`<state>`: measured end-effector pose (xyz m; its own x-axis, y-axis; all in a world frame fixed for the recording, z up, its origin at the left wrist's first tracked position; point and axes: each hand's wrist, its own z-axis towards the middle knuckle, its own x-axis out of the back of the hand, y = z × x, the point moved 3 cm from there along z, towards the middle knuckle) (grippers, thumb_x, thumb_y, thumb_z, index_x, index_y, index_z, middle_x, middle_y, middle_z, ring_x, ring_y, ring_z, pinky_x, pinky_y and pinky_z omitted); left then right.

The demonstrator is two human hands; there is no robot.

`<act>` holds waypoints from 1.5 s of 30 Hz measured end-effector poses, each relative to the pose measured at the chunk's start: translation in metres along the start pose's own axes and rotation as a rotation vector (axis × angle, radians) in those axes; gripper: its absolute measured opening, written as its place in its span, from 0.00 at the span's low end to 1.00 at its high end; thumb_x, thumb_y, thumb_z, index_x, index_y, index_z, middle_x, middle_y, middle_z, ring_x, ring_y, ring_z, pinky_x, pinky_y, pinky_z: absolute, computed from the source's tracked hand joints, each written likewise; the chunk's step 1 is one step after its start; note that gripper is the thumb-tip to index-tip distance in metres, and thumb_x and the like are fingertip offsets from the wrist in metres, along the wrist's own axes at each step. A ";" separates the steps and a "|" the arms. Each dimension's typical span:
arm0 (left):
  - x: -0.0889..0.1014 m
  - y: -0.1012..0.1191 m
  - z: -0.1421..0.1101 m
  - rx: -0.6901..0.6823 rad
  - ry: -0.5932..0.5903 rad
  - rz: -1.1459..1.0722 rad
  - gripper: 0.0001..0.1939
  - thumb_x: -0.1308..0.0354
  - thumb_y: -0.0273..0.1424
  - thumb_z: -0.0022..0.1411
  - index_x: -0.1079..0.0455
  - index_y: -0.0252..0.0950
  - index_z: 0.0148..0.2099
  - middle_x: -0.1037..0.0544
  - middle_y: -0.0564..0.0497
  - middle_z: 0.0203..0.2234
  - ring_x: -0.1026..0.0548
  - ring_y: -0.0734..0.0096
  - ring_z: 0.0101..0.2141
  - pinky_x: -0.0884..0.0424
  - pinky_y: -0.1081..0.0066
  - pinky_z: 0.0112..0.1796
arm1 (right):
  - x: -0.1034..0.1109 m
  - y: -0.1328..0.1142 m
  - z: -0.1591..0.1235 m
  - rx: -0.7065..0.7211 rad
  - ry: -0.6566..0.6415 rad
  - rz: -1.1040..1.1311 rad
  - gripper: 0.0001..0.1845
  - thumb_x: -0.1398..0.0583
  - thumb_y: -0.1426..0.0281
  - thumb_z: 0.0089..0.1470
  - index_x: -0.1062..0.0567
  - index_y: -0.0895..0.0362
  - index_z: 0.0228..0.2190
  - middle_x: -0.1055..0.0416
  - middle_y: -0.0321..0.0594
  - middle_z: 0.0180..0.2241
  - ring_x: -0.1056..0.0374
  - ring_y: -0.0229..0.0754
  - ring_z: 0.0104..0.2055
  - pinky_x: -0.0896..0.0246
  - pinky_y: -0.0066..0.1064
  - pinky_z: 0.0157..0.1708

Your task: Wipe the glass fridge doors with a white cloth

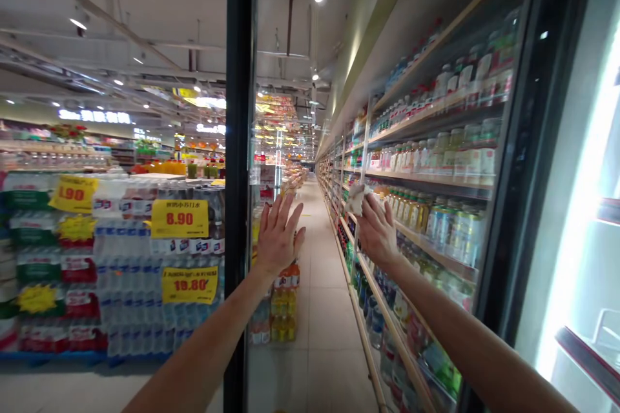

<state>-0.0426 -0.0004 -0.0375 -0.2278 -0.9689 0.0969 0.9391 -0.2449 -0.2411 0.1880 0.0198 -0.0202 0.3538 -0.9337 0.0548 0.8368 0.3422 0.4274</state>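
An open glass fridge door (426,161) stands before me, with a black frame edge (239,142) at its left. My left hand (278,232) lies flat against the glass, fingers spread and pointing up. My right hand (375,226) presses a crumpled white cloth (356,199) to the glass, fingers closed over it. Through the pane I see a long aisle and drink shelves (436,219).
Stacked packs of bottled water with yellow price signs (179,218) fill the left side. The lit fridge interior (581,258) is at the far right. A tiled aisle floor (324,310) runs ahead. Bottles stand low near the door (283,310).
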 end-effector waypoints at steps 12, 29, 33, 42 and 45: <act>0.005 0.004 0.000 -0.008 -0.002 -0.005 0.25 0.49 0.33 0.61 0.44 0.36 0.60 0.43 0.42 0.60 0.54 0.58 0.62 0.51 0.54 0.58 | 0.003 0.021 0.013 -0.246 0.066 -0.053 0.22 0.51 0.72 0.54 0.33 0.55 0.51 0.35 0.47 0.53 0.49 0.49 0.62 0.57 0.48 0.59; 0.000 0.000 0.000 0.015 -0.019 -0.034 0.26 0.51 0.32 0.61 0.47 0.39 0.62 0.44 0.44 0.60 0.54 0.59 0.62 0.52 0.54 0.58 | -0.001 -0.018 -0.002 0.052 -0.024 -0.032 0.19 0.49 0.76 0.52 0.28 0.53 0.45 0.34 0.42 0.53 0.47 0.44 0.61 0.61 0.43 0.62; 0.000 -0.001 -0.001 0.012 -0.013 -0.042 0.26 0.51 0.32 0.62 0.48 0.40 0.62 0.45 0.45 0.61 0.54 0.60 0.62 0.51 0.54 0.58 | 0.004 0.021 0.002 -0.139 0.024 -0.061 0.21 0.50 0.72 0.54 0.32 0.53 0.49 0.37 0.45 0.55 0.48 0.46 0.61 0.62 0.48 0.61; 0.002 0.002 -0.001 0.000 -0.007 -0.018 0.25 0.50 0.31 0.62 0.45 0.38 0.60 0.43 0.43 0.60 0.54 0.58 0.62 0.51 0.54 0.58 | -0.003 -0.005 0.005 -0.099 0.040 -0.036 0.20 0.49 0.74 0.53 0.30 0.55 0.48 0.36 0.45 0.54 0.52 0.48 0.63 0.59 0.47 0.61; 0.002 0.001 -0.001 0.002 -0.007 -0.024 0.25 0.51 0.31 0.62 0.46 0.39 0.61 0.43 0.43 0.60 0.53 0.59 0.62 0.51 0.54 0.58 | -0.003 -0.015 -0.006 0.077 -0.018 0.014 0.19 0.48 0.76 0.52 0.28 0.52 0.44 0.35 0.41 0.54 0.49 0.43 0.62 0.64 0.44 0.63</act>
<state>-0.0426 -0.0021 -0.0384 -0.2486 -0.9624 0.1091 0.9339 -0.2681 -0.2364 0.1771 0.0180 -0.0318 0.3573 -0.9307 0.0778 0.7969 0.3473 0.4943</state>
